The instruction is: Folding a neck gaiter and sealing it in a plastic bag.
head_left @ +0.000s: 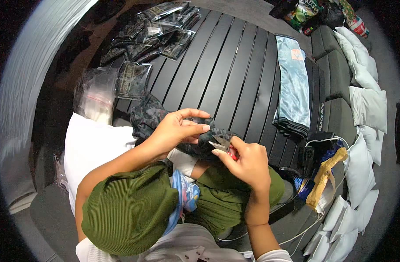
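Observation:
Over my lap, at the table's near edge, my left hand (182, 129) pinches a piece of dark cloth with a grey mottled pattern (145, 115). The rest of that cloth hangs out to the left, past my wrist. My right hand (248, 163) grips small thread snips (222, 145) with a bit of red at the handle. Their metal blades point left and lie against the cloth, close to my left fingertips. Whether the blades touch a thread is too small to tell.
On the slatted black table (217, 61) lie a heap of dark items in clear packets (160, 32), clear plastic bags (95, 94) and a folded shiny blue cloth stack (292, 83). White pillows (368, 107) line the grey sofa. A white cable (348, 153) and a yellow-blue package (324, 179) sit right.

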{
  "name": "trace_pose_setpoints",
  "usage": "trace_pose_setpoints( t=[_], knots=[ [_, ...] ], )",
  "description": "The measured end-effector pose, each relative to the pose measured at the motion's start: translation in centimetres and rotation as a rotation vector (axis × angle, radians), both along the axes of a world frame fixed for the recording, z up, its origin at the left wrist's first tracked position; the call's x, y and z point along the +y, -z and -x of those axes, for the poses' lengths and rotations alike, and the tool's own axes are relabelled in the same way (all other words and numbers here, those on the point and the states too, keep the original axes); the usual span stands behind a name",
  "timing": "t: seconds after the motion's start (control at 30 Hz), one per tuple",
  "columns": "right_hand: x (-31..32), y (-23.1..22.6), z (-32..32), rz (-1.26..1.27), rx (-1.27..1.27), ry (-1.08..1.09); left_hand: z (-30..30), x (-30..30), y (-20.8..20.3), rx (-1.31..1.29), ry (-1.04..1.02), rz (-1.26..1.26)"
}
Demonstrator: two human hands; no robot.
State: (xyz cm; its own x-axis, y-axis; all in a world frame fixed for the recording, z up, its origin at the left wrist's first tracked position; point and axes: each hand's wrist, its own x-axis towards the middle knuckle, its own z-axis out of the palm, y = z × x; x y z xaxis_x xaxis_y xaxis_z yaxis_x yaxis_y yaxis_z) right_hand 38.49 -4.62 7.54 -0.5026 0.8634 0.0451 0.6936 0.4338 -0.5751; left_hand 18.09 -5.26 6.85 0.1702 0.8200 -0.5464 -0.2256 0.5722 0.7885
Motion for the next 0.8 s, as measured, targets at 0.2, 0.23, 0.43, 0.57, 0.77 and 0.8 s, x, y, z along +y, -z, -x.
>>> trace_pose_setpoints(
  t=[0.2,0.23,0.43,0.57,0.77,0.8],
  knots=[
    [0.26,-0.05,-0.27,0.03,-0.009,-0.025,0.03,-0.03,0.29,-0.002,-0.024,0.007],
    [0.28,-0.06,-0.23,0.03,-0.009,-0.025,0.03,-0.02,0.18,-0.002,-0.024,0.007],
    [0.13,0.25,-0.09,-0.007,0.006,-0.018,-0.08,0.08,0.12,-0.008,-0.013,0.02],
    [0.15,0.19,-0.17,0.01,-0.003,-0.029,-0.11,-0.06,-0.03,0.007,-0.024,0.017],
    [0.06,-0.03,-0.03,0.02,-0.001,-0.02,-0.14,0.0,-0.02,0.025,-0.011,0.007],
    [0.07,-0.02,-0.01,0.024,0.0,-0.02,-0.12,-0.01,-0.05,0.025,-0.006,0.005]
  ],
)
